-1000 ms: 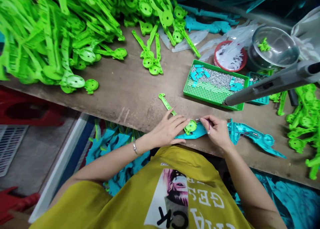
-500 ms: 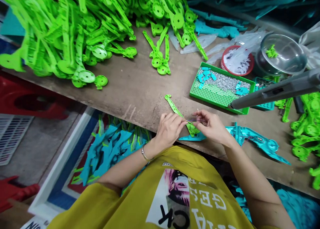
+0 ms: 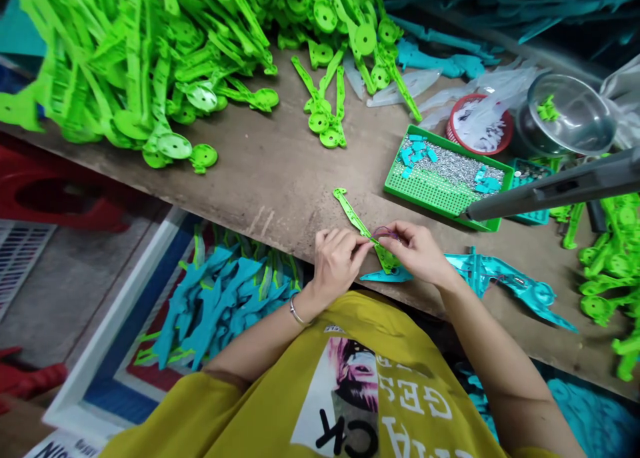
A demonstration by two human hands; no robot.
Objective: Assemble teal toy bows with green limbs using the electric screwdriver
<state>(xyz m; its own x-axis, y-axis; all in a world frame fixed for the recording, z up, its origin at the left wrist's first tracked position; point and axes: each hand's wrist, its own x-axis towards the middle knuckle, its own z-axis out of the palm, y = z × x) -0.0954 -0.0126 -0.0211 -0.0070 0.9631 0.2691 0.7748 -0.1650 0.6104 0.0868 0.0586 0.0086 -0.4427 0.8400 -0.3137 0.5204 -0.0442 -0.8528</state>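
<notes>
A long green plastic part [image 3: 353, 215] lies slanted at the table's front edge, its wide end over a teal plastic piece [image 3: 465, 265]. My left hand [image 3: 337, 258] is closed in a pinch at the middle of the green part; what its fingertips hold is too small to make out. Just right of it, my right hand [image 3: 417, 250] is pinched on thin dark wires [image 3: 384, 232] that loop above the green part. The fingertips of both hands are close together.
Green parts [image 3: 150, 65] are heaped at the back left. A green basket [image 3: 430, 195] of screws, a red basket [image 3: 504, 130] and a metal bowl [image 3: 575, 118] stand at the right, under a grey tool [image 3: 540, 191]. Below the edge, a crate [image 3: 117, 351] holds teal parts.
My right hand has shifted slightly, and its fingers are more closed. The wires now form a visible loop between my hands. The whole view has moved a little.
</notes>
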